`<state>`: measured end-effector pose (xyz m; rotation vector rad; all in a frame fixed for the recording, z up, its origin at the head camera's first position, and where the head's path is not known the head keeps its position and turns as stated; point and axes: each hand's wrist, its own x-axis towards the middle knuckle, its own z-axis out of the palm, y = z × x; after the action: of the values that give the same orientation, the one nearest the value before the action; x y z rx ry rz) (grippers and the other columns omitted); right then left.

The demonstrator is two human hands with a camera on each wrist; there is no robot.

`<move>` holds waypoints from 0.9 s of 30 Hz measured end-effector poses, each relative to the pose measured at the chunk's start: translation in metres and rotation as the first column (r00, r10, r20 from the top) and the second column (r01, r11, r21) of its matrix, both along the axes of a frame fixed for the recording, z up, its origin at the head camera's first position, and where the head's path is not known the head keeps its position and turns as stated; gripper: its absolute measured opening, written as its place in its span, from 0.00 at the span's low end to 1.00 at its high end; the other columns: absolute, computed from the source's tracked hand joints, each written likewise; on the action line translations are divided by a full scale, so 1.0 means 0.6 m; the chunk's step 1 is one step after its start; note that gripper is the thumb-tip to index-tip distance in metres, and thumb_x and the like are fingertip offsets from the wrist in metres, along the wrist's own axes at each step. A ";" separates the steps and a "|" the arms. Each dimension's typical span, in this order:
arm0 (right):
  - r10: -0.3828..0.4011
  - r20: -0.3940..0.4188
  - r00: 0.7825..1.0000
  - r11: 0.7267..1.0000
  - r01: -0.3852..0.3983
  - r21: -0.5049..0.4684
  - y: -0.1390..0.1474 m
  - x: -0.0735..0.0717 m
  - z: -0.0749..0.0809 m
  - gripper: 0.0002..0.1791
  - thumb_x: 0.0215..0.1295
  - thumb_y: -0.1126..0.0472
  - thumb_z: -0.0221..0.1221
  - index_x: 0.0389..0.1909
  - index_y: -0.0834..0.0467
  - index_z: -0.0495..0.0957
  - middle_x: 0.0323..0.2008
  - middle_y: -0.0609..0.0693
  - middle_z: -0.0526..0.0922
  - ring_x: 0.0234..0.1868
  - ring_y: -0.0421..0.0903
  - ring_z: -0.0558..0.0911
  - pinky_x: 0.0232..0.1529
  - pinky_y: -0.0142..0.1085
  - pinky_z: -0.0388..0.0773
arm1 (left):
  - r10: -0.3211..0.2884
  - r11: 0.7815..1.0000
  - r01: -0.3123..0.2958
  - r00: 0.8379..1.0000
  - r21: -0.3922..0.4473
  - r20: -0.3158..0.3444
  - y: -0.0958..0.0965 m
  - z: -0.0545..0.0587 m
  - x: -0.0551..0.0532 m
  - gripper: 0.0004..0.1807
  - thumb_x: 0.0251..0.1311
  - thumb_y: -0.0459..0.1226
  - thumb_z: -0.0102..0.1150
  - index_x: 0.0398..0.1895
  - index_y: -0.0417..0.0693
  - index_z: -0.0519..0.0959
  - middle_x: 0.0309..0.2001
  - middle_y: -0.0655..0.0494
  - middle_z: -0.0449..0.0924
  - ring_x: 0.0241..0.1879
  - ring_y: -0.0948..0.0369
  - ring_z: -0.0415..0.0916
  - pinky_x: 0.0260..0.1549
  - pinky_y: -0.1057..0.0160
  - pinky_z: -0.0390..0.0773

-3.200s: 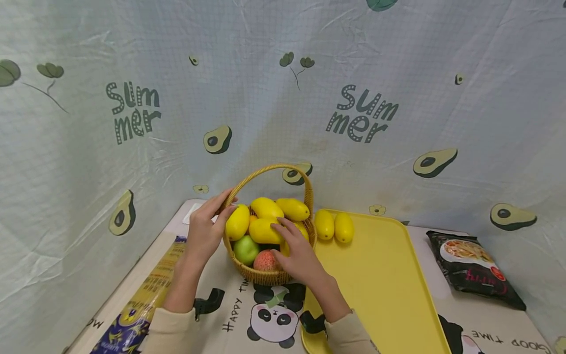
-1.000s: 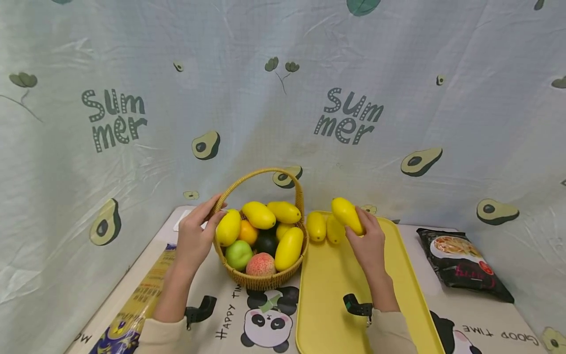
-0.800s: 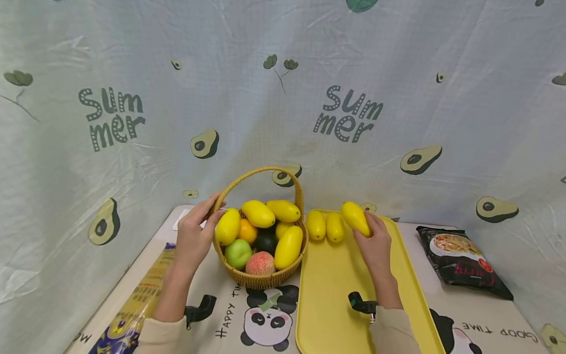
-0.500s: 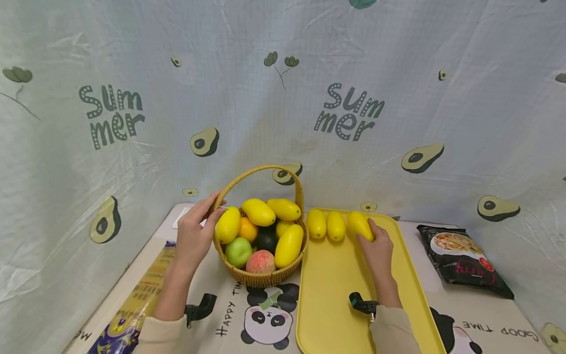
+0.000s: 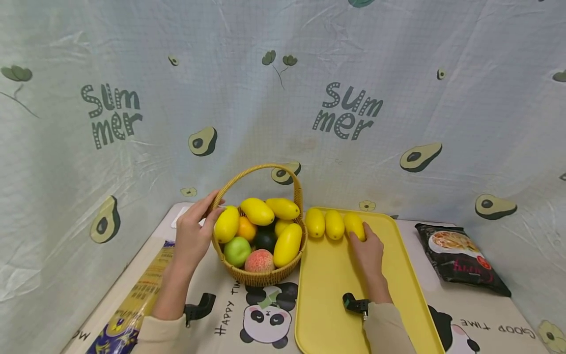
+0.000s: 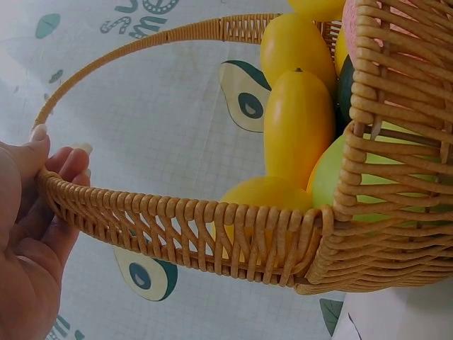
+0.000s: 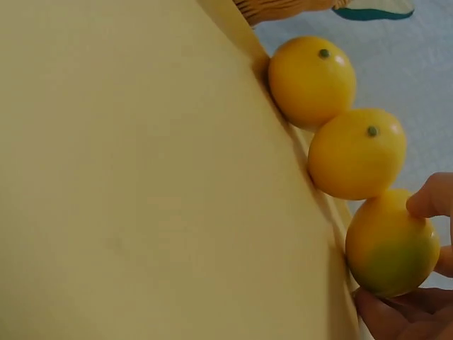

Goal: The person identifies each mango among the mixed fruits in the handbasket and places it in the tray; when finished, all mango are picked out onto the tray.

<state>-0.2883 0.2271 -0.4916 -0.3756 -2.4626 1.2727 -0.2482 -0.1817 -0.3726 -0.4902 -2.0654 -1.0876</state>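
Note:
With my left hand I hold one side of the handle of a wicker basket. The left wrist view shows the thumb and fingers around that handle. Inside the basket are several yellow mangoes, an orange, a green apple, a peach and a dark round fruit. My right hand pinches a mango at the far end of the yellow tray. Two more mangoes lie beside it in a row.
A black food packet lies right of the tray. Along the left edge of the table stretches a long yellow and blue packet. A printed curtain hangs behind the table, close past the basket and tray.
My right hand has carried a mango from the basket to the tray and lowered it beside the other two, shifting slightly left at the end. My left hand keeps its hold on the basket handle.

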 end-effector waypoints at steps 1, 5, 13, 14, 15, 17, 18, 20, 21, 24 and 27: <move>0.011 0.009 1.000 1.000 -0.011 -0.003 -0.001 -0.001 0.000 0.36 0.71 0.51 0.54 0.75 0.61 0.59 0.71 0.64 0.67 0.71 0.62 0.67 0.73 0.55 0.63 | 0.001 1.000 -0.001 1.000 0.000 -0.001 0.000 0.000 0.000 0.25 0.64 0.30 0.61 0.65 0.47 0.76 0.48 0.46 0.86 0.48 0.53 0.82 0.49 0.86 0.73; 0.035 0.026 0.999 0.999 -0.035 -0.024 -0.002 -0.003 0.000 0.36 0.72 0.52 0.51 0.77 0.60 0.55 0.73 0.64 0.63 0.73 0.61 0.64 0.74 0.55 0.61 | 0.000 1.000 0.000 1.000 0.001 -0.001 -0.001 0.000 -0.001 0.25 0.64 0.30 0.61 0.65 0.48 0.76 0.48 0.46 0.86 0.48 0.53 0.83 0.48 0.87 0.73; 0.062 0.030 0.998 0.998 -0.061 -0.035 -0.001 -0.004 0.003 0.38 0.73 0.50 0.52 0.78 0.60 0.53 0.75 0.62 0.60 0.75 0.61 0.61 0.76 0.54 0.59 | 0.004 1.000 -0.004 1.000 0.000 -0.003 -0.001 0.000 0.000 0.25 0.64 0.30 0.62 0.65 0.47 0.76 0.48 0.46 0.86 0.47 0.53 0.83 0.48 0.87 0.72; 0.059 0.033 0.998 0.998 -0.058 -0.037 -0.001 -0.003 0.004 0.38 0.73 0.49 0.52 0.78 0.60 0.53 0.75 0.62 0.60 0.76 0.61 0.60 0.76 0.54 0.58 | 0.004 1.000 -0.004 1.000 0.003 0.002 -0.002 0.000 0.000 0.25 0.64 0.30 0.62 0.65 0.48 0.76 0.48 0.46 0.86 0.48 0.53 0.83 0.48 0.87 0.72; 0.055 0.033 0.998 0.998 -0.053 -0.043 0.000 -0.002 0.006 0.38 0.73 0.49 0.53 0.78 0.60 0.53 0.75 0.62 0.60 0.76 0.61 0.59 0.76 0.54 0.57 | 0.004 1.000 -0.004 1.000 0.005 0.005 -0.002 0.000 0.000 0.25 0.64 0.30 0.62 0.65 0.48 0.76 0.48 0.46 0.86 0.48 0.53 0.83 0.48 0.87 0.73; 0.047 0.027 0.999 0.998 -0.045 -0.047 0.001 0.000 0.009 0.39 0.72 0.49 0.53 0.77 0.60 0.53 0.75 0.63 0.59 0.76 0.61 0.58 0.77 0.55 0.56 | 0.004 1.000 -0.005 1.000 0.007 0.011 -0.002 0.000 0.001 0.25 0.64 0.30 0.62 0.65 0.48 0.76 0.48 0.46 0.86 0.48 0.53 0.83 0.48 0.87 0.72; 0.042 0.019 0.999 0.998 -0.041 -0.047 0.002 -0.001 0.010 0.38 0.72 0.49 0.53 0.77 0.60 0.54 0.75 0.63 0.59 0.76 0.61 0.58 0.77 0.55 0.55 | 0.004 1.000 -0.004 1.000 0.008 0.014 -0.002 0.000 0.001 0.25 0.64 0.30 0.62 0.65 0.48 0.76 0.48 0.46 0.86 0.48 0.53 0.83 0.49 0.87 0.72; 0.032 -0.001 1.000 0.998 -0.032 -0.050 0.002 0.000 0.014 0.38 0.72 0.49 0.54 0.77 0.60 0.55 0.75 0.63 0.59 0.77 0.61 0.57 0.77 0.55 0.54 | 0.005 1.000 -0.005 1.000 0.005 0.017 -0.002 0.000 0.001 0.25 0.64 0.30 0.61 0.66 0.48 0.76 0.48 0.46 0.85 0.48 0.53 0.83 0.49 0.87 0.72; 0.028 -0.016 0.999 0.998 -0.029 -0.049 0.002 0.001 0.015 0.38 0.72 0.49 0.55 0.77 0.60 0.56 0.75 0.63 0.60 0.77 0.61 0.57 0.77 0.56 0.54 | 0.003 1.000 -0.003 1.000 0.004 0.019 -0.002 0.000 0.001 0.25 0.64 0.30 0.61 0.66 0.48 0.76 0.48 0.46 0.85 0.48 0.53 0.82 0.49 0.87 0.72; 0.018 -0.085 0.996 0.998 -0.022 -0.055 -0.003 0.002 0.021 0.36 0.71 0.51 0.57 0.75 0.59 0.60 0.74 0.63 0.62 0.76 0.61 0.59 0.76 0.56 0.56 | -0.001 1.000 0.001 1.000 0.000 0.018 -0.002 -0.001 0.001 0.26 0.64 0.30 0.61 0.66 0.48 0.75 0.49 0.46 0.85 0.48 0.53 0.82 0.49 0.87 0.72; 0.033 -0.171 0.985 0.998 -0.042 -0.052 -0.016 0.003 0.027 0.33 0.69 0.54 0.60 0.73 0.59 0.64 0.72 0.62 0.66 0.74 0.60 0.62 0.75 0.56 0.58 | -0.002 1.000 0.002 1.000 0.000 0.013 -0.002 -0.002 0.001 0.26 0.64 0.30 0.61 0.66 0.48 0.75 0.49 0.47 0.85 0.48 0.53 0.82 0.49 0.87 0.72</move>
<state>-0.2865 0.2173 -0.4752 -0.2250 -2.3056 1.3327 -0.2476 -0.1829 -0.3736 -0.4864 -2.0767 -1.0944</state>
